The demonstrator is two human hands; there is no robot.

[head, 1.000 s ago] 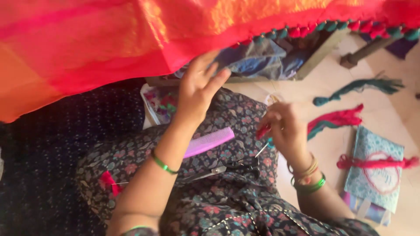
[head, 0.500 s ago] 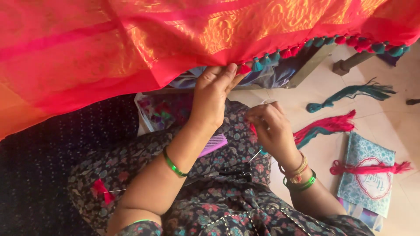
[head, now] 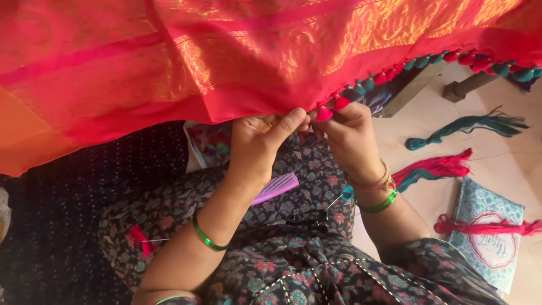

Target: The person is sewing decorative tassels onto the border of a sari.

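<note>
Left hand (head: 257,149): grip closed, thumb and fingers pinching the red fabric hem (head: 248,107) just above the lap. Right hand (head: 350,138): grip closed, fingertips pinching a red tassel (head: 323,114) on that hem. A purple comb (head: 276,187) lies on the lap below.

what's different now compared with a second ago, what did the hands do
Both hands rose to the red cloth's hem. The left hand, spread open before, now pinches the hem; the right hand came up from the lap and grips a red tassel there. The purple comb on the lap and the thread bundles on the floor stayed put.
</note>
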